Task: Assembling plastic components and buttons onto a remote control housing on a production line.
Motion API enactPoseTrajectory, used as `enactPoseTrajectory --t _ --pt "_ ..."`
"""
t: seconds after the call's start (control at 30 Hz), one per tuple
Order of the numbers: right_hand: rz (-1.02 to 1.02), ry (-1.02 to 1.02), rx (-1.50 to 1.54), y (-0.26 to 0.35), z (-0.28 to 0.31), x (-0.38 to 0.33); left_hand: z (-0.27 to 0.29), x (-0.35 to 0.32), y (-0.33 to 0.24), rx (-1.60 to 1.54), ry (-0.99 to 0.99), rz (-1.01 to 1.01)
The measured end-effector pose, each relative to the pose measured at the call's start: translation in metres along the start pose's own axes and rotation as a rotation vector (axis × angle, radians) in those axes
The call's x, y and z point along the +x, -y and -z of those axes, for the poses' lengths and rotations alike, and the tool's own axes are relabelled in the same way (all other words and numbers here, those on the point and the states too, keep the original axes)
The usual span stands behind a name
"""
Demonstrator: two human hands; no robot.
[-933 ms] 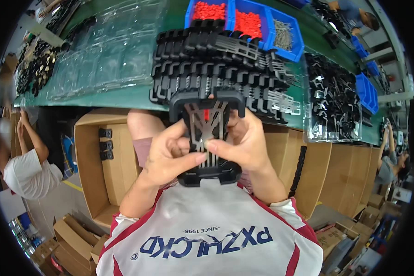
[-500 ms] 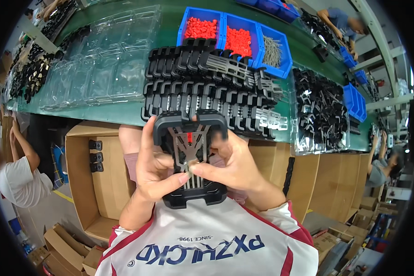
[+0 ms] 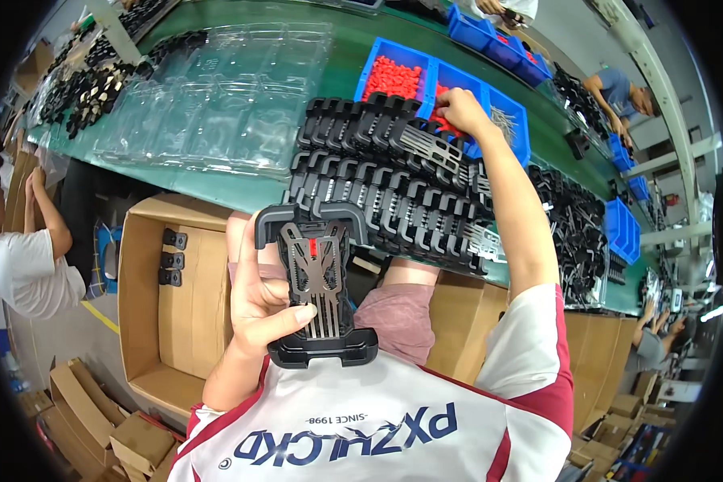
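My left hand (image 3: pixel 257 317) grips a black phone holder (image 3: pixel 327 345) upright in front of my shirt, thumb on its slotted metal plate (image 3: pixel 320 277). A small red piece (image 3: pixel 313 247) sits in the upper part of that plate. Out over the green table, my right hand (image 3: pixel 462 111) reaches into the middle compartment of a blue bin (image 3: pixel 431 74), its fingers bent down among small red parts; the fingertips are partly hidden. More red parts (image 3: pixel 392 78) fill the left compartment, thin metal pins (image 3: pixel 502 122) the right one. Rows of similar black holders (image 3: pixel 377 193) lie under my right forearm.
Clear plastic trays (image 3: pixel 209 108) cover the table's left part, beside loose black parts (image 3: pixel 96 92). Black parts are heaped at the right (image 3: pixel 574 233). An open cardboard box (image 3: pixel 140 345) stands left of my legs. Other people work nearby, one in white (image 3: pixel 36 261).
My right hand has left the phone holder and moved forward to the red parts in the bin. My left hand keeps hold of the holder, now slightly farther left.
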State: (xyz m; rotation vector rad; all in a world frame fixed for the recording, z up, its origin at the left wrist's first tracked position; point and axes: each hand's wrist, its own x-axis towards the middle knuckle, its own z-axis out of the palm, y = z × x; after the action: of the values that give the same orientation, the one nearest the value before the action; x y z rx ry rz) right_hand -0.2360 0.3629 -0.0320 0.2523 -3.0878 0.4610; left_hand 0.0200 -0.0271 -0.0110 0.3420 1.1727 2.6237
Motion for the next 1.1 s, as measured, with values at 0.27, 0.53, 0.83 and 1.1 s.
enactPoseTrajectory --t 0.27,0.53,0.83,1.1 --pt "-0.097 -0.229 0.064 0.008 0.009 -0.011 0.001 0.001 0.0 -0.013 0.034 0.03" --pt "-0.223 -0.498 1.084 0.106 0.043 -0.11 -0.003 0.011 -0.003 -0.044 0.08 0.107" --pt "0.22 -0.491 1.387 0.209 0.003 -0.203 -0.016 0.017 -0.001 -0.049 0.11 0.141" --pt "0.424 -0.481 1.152 0.232 0.002 -0.208 -0.018 0.014 0.0 0.019 0.129 0.124"
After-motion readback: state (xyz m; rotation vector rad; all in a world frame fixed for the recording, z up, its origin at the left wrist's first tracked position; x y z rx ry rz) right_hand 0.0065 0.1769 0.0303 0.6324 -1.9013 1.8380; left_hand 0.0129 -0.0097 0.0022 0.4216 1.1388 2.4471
